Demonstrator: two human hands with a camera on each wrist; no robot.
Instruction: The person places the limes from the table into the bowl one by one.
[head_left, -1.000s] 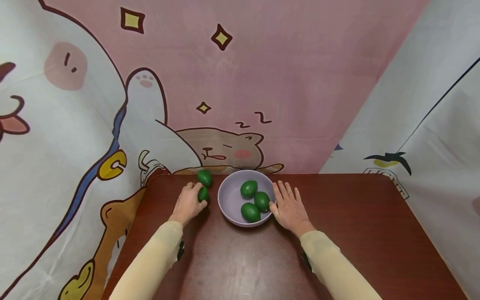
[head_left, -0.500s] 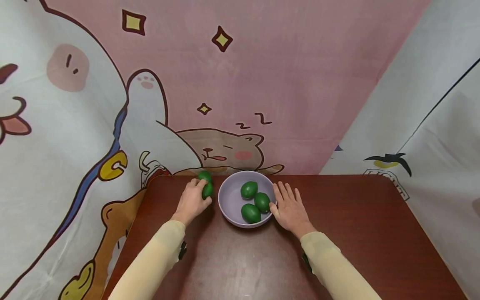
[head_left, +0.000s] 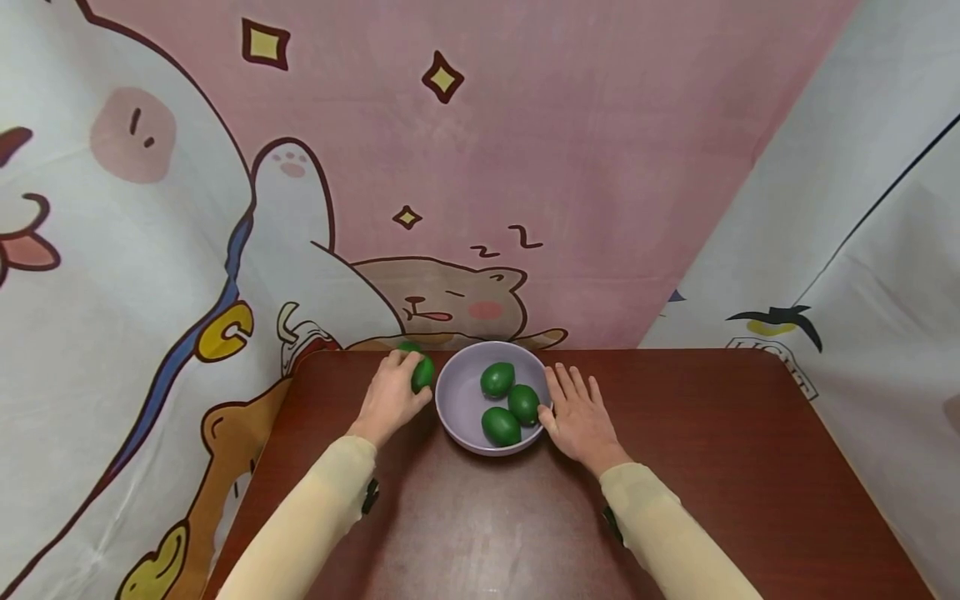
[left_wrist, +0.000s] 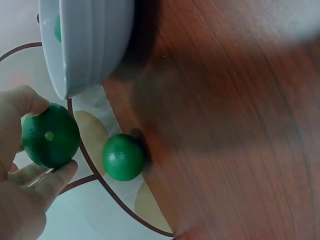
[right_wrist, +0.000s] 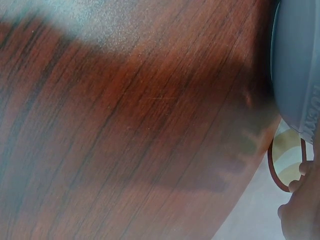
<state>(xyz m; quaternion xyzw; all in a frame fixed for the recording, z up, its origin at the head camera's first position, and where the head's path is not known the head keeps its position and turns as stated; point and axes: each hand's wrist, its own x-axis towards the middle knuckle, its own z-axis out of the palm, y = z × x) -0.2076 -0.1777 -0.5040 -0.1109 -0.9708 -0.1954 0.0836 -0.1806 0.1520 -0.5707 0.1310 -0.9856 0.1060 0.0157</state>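
Note:
My left hand (head_left: 390,394) pinches a green lime (left_wrist: 50,136) between thumb and fingers, held up off the table just left of the bowl. Behind it a second lime (left_wrist: 123,157) rests on the table near the far edge; the head view shows only its top past my fingers. The round lilac bowl (head_left: 459,408) holds three limes, one at the back (head_left: 497,379), one at the right (head_left: 523,403) and one at the front (head_left: 501,427). With fingers straight, my right hand (head_left: 581,421) lies against the bowl's right side, its thumb at the rim.
The reddish-brown wooden table (head_left: 480,525) spreads around the bowl, with bare wood in front and to the right. A pink and white cartoon-printed cloth (head_left: 600,167) hangs right behind the table's far edge and along its sides.
My left hand has lifted the lime and carried it right, toward the bowl, now partly covering the lime behind. The right hand and the bowl stay in place.

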